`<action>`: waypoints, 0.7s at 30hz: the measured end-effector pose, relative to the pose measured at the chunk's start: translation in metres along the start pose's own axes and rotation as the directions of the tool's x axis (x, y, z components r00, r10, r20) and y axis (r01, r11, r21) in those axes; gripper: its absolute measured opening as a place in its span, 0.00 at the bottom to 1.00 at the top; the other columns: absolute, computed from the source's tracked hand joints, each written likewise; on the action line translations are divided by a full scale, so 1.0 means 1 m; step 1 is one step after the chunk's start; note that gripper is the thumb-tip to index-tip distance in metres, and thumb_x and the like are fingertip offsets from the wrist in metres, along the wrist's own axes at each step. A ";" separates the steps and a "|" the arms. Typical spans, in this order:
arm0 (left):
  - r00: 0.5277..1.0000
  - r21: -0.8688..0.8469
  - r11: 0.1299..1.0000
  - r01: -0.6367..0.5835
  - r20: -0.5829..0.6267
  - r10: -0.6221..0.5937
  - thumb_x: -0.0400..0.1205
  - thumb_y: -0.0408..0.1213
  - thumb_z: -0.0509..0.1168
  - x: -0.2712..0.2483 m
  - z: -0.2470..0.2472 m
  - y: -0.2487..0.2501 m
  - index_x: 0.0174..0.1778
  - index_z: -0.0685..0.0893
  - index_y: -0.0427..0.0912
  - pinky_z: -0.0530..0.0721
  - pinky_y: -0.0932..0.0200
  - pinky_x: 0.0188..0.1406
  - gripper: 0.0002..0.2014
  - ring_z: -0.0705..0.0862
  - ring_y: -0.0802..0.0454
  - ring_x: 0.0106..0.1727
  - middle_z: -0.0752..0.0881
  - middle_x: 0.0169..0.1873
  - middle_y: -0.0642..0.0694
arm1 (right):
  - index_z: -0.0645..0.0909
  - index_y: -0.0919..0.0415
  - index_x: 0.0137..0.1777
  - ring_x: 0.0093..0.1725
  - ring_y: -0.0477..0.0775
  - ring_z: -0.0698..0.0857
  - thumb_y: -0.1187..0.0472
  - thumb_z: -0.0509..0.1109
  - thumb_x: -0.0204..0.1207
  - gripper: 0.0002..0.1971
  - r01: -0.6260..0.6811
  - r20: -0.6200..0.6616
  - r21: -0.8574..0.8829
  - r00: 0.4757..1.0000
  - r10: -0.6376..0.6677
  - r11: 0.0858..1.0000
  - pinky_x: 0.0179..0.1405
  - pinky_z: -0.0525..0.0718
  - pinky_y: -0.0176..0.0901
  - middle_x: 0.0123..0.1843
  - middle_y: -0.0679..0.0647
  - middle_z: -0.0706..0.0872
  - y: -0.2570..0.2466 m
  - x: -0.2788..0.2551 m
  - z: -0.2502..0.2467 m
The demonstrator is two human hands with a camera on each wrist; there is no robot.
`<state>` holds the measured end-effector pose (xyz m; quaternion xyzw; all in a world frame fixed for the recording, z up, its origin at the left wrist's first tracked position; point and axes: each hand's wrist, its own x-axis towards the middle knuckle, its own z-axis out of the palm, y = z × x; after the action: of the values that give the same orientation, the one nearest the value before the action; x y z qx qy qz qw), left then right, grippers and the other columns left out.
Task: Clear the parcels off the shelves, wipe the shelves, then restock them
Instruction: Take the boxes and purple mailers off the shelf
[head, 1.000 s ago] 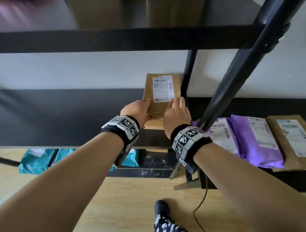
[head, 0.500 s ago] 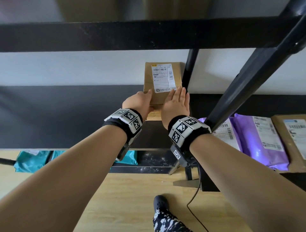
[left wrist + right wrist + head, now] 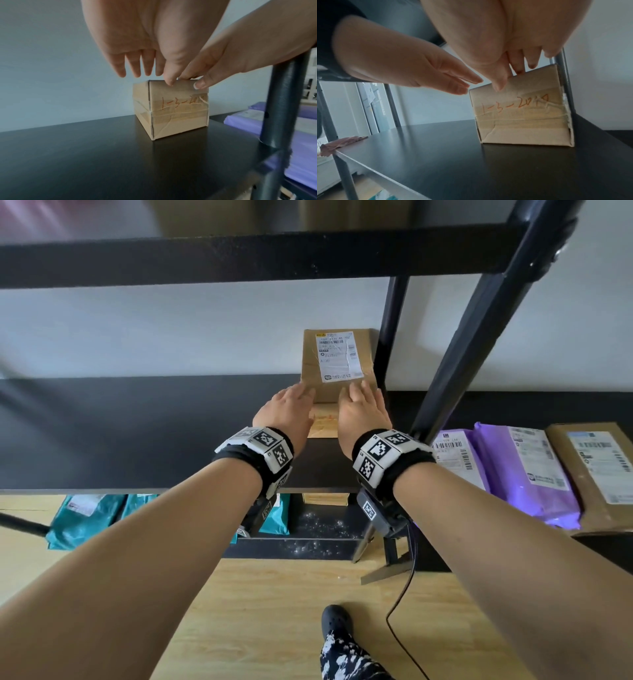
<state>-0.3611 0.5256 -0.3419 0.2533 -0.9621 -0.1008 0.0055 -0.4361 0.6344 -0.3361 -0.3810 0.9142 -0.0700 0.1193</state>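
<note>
A taped cardboard box (image 3: 337, 364) with a white label on top and red handwriting on its front (image 3: 178, 115) stands on the black shelf (image 3: 137, 433), at its right end beside a black post (image 3: 390, 337). My left hand (image 3: 291, 409) is at the box's near left top corner with straight fingers, and its thumb (image 3: 169, 79) touches the top front edge. My right hand (image 3: 363, 405) lies with straight fingers on the near top edge. Its thumb (image 3: 500, 83) rests on the box's front face (image 3: 522, 121).
Purple mailers (image 3: 513, 470) and a brown parcel (image 3: 596, 474) lie on the neighbouring shelf to the right, behind a slanted black post (image 3: 472, 337). Teal mailers (image 3: 85, 518) sit on the low shelf. An upper shelf (image 3: 239, 254) hangs overhead. A cable (image 3: 400, 604) and my shoe (image 3: 337, 621) are on the wooden floor.
The box has slid further back on the shelf toward the wall, with both hands following. My left hand's fingers have straightened from a curl at the box's corner.
</note>
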 end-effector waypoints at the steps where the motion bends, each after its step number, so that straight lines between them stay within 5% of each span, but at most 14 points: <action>1: 0.999 0.057 0.998 -0.039 0.019 0.038 0.84 0.37 0.59 -0.004 0.003 0.000 0.80 0.61 0.48 0.65 0.51 0.76 0.27 0.61 0.49 0.80 0.62 0.79 0.51 | 0.46 0.64 0.83 0.84 0.58 0.41 0.70 0.52 0.79 0.33 0.018 0.027 -0.005 0.999 -0.018 1.000 0.83 0.39 0.51 0.85 0.59 0.45 0.002 -0.003 0.001; 5: 0.989 0.131 0.988 -0.081 0.136 0.063 0.83 0.33 0.59 -0.009 0.006 0.002 0.83 0.52 0.45 0.54 0.51 0.82 0.33 0.52 0.51 0.83 0.52 0.83 0.51 | 0.43 0.61 0.84 0.84 0.57 0.41 0.74 0.55 0.76 0.38 0.070 0.023 0.003 0.997 -0.070 0.998 0.83 0.42 0.50 0.85 0.58 0.40 0.012 -0.014 -0.003; 10: 0.996 0.025 0.996 -0.086 -0.018 0.086 0.81 0.28 0.57 -0.038 -0.009 0.009 0.76 0.67 0.44 0.66 0.52 0.75 0.25 0.67 0.48 0.77 0.68 0.75 0.49 | 0.43 0.61 0.84 0.84 0.55 0.41 0.79 0.56 0.74 0.40 0.089 0.027 0.096 0.995 -0.092 0.991 0.82 0.49 0.49 0.85 0.56 0.40 0.009 -0.042 -0.010; 14: 0.998 0.039 0.997 -0.063 -0.005 0.063 0.84 0.37 0.56 -0.079 -0.019 0.019 0.77 0.67 0.48 0.68 0.49 0.74 0.23 0.67 0.46 0.78 0.65 0.79 0.49 | 0.58 0.62 0.81 0.82 0.59 0.58 0.77 0.59 0.75 0.33 0.074 -0.056 0.170 0.996 -0.066 0.983 0.78 0.65 0.52 0.83 0.59 0.55 0.008 -0.078 -0.004; 21: 0.991 -0.009 0.992 -0.127 -0.035 0.127 0.83 0.38 0.56 -0.148 -0.021 0.064 0.60 0.77 0.44 0.82 0.42 0.56 0.12 0.81 0.39 0.59 0.81 0.59 0.42 | 0.73 0.63 0.70 0.73 0.62 0.69 0.70 0.61 0.77 0.20 0.044 -0.193 0.147 0.981 -0.015 0.988 0.70 0.74 0.54 0.75 0.60 0.65 0.038 -0.163 0.003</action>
<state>-0.2616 0.6483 -0.3026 0.1932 -0.9755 -0.1012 0.0298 -0.3502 0.7776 -0.3203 -0.3758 0.9078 -0.1768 0.0584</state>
